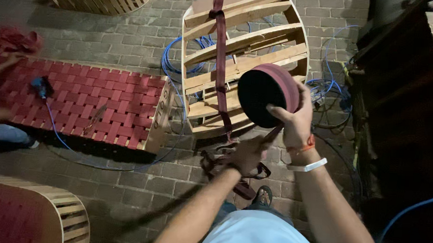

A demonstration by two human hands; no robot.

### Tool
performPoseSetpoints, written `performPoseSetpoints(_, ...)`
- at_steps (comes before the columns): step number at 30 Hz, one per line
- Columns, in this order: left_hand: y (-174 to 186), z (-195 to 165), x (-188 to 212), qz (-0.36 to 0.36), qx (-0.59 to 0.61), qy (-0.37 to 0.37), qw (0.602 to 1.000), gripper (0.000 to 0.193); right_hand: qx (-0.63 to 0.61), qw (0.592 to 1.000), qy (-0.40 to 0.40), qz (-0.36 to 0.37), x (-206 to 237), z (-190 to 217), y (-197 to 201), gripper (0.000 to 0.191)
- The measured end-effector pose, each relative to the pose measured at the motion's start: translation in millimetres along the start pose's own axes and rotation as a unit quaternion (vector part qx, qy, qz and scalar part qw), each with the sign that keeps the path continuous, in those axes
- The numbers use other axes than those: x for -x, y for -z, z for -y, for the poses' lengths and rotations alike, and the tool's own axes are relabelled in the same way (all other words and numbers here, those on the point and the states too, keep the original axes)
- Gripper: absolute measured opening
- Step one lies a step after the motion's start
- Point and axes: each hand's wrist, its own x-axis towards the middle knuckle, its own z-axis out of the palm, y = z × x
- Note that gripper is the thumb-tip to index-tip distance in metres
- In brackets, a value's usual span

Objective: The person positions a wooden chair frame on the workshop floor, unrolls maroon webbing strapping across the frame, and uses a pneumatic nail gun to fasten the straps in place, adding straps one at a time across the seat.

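1. Right hand [292,122] is clamped on a dark red roll of woven webbing strap [267,94], thumb across the front face, fingers round the rim. The roll is held up in the air, over the near right corner of the curved bare wooden slat frame [243,58].
2. Left hand [247,154] is closed on the loose strap tail just below the roll; a tangle of slack strap [226,163] hangs under it, above the grey brick paved floor [146,42].
3. One dark red strap run [221,61] already lies lengthwise over the frame slats, from the far edge to the near edge. The rest of the slats are bare.
4. Step, as I read it: paying strap off the roll to web the frame, with the first run on and length being pulled for it.
5. Next move would call for slack fed from the roll while the left hand keeps tension; the strap must stay flat, not twisted, over the slats.
6. Blue hoses [172,59] loop on the floor beside and behind the frame, so there is a snag risk for the hanging strap.
7. Left of the frame sits a finished wooden frame with a red woven strap top [102,104]. Another person's hand [10,60] rests on its far left edge, with a blue tool [41,87] on a hose lying on the weave.
8. Near left corner of the floor: another rounded slat frame [65,212].
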Motion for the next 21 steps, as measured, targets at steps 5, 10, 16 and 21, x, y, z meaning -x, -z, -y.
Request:
performPoseSetpoints(5, 62, 119, 50, -0.123, -0.047, 0.263, 0.956, 0.047, 0.061, 0.998, 0.005, 0.025, 2, 21, 2, 0.090)
performPoseSetpoints(10, 107, 130, 41, -0.112, 0.060, 0.152, 0.980, 0.086, 0.155, 0.986, 0.007, 0.067, 6, 30, -3, 0.084)
performPoseSetpoints(16, 24, -12, -2, 0.036, 0.132, -0.193, 0.972, 0.095, 0.189, 0.981, 0.016, 0.045, 5, 18, -18, 0.087)
performPoseSetpoints(21, 19, 41, 16, -0.001, 0.088, 0.130, 0.988, 0.057, 0.174, 0.983, 0.055, 0.033, 7, 23, -15, 0.087)
